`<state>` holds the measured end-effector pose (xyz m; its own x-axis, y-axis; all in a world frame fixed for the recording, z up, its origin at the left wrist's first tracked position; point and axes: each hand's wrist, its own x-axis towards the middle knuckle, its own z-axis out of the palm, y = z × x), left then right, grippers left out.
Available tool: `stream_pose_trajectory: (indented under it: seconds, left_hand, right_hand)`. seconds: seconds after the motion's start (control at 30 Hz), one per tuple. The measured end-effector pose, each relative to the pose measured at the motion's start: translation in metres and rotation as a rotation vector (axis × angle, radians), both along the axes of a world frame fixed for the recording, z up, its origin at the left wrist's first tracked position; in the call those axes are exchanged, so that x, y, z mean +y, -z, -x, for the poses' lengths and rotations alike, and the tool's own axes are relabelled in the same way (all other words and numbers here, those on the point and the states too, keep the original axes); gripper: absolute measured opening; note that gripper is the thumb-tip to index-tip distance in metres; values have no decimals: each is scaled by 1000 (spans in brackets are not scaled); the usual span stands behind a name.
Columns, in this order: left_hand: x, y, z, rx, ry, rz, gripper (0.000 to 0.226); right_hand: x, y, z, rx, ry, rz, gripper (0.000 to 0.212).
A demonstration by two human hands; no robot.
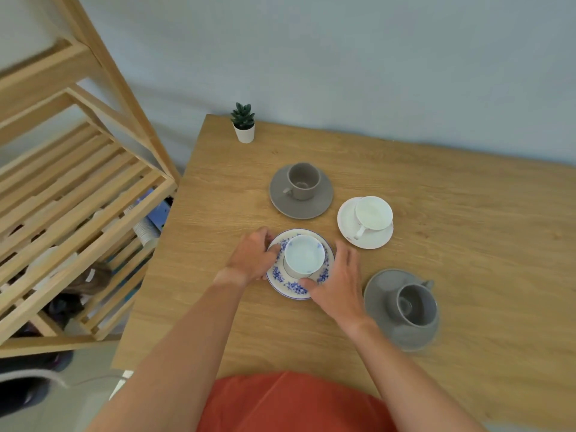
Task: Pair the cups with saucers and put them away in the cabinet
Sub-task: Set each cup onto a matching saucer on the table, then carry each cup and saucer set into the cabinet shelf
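Observation:
A white cup with blue marks (304, 254) stands on a blue-flowered saucer (290, 285) near the table's front left. My left hand (252, 255) grips the saucer's left rim. My right hand (338, 283) holds its right rim, thumb on top. Three other pairs stand on the table: a brown-grey cup (303, 180) on its saucer (280, 198), a white cup (372, 215) on a white saucer (347, 227), and a grey cup (416, 304) on a grey saucer (378, 291).
A wooden slatted shelf unit (71, 194) stands left of the wooden table (467, 229), with assorted things under its slats. A small potted succulent (243, 126) sits at the table's far left corner. A pale blue wall runs behind.

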<state>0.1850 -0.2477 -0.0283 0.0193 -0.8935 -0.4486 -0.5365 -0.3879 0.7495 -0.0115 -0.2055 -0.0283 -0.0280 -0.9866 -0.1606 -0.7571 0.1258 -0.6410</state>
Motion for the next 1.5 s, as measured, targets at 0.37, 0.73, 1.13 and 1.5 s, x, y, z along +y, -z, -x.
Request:
stream_pose_trajectory:
  seconds: [0.37,0.73,1.13,1.5]
  left_hand:
    - [77,-1,20,-11,-17,23,44]
    - [198,-11,62,102,-228,-62,21]
    - [346,-15,94,-7,-241,-51,17]
    - [403,31,88,19,-210,-183,18]
  right_hand:
    - [29,-2,15,-252,44,-179,63]
    - [133,-1,50,-283,-42,-220,69]
    - [262,-1,83,-312,-178,-204,65]
    - [323,43,75,-324,-129,-261,69]
